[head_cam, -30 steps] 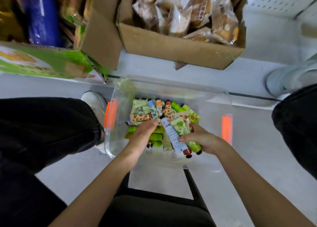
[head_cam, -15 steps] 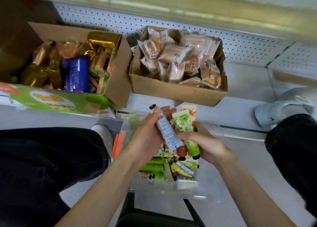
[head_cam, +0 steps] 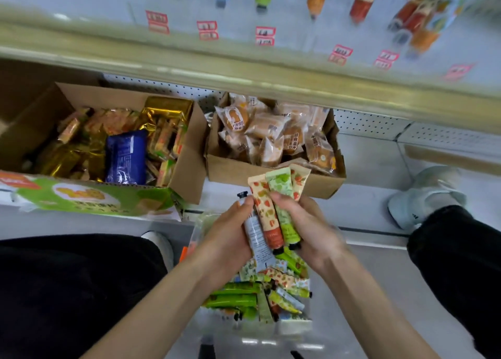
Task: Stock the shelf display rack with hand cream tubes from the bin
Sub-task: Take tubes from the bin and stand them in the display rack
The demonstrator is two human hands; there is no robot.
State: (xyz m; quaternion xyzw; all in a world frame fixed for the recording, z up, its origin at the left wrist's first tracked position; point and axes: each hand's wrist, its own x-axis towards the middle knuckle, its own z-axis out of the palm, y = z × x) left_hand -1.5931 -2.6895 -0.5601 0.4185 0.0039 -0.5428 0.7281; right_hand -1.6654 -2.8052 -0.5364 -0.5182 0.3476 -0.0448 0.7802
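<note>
Gripping above the bin [head_cam: 294, 327]: left hand [head_cam: 227, 239] curled round one white tube [head_cam: 254, 239], right hand [head_cam: 311, 223] round three patterned tubes [head_cam: 282, 188]. Likely light, squashy, slick; pinch mid-body.

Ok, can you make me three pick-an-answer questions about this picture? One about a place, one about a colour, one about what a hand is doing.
1. Where is the clear bin? A) under the left hand and right hand B) on a shelf C) in a box
2. What colour is the cap of the white tube? A) red B) black C) yellow
3. What is the right hand doing? A) lying flat B) pointing C) gripping patterned tubes
Answers: 1 A, it sits below both hands. 2 B, the cap above the left thumb is black. 3 C, its fingers curl round them.
</note>
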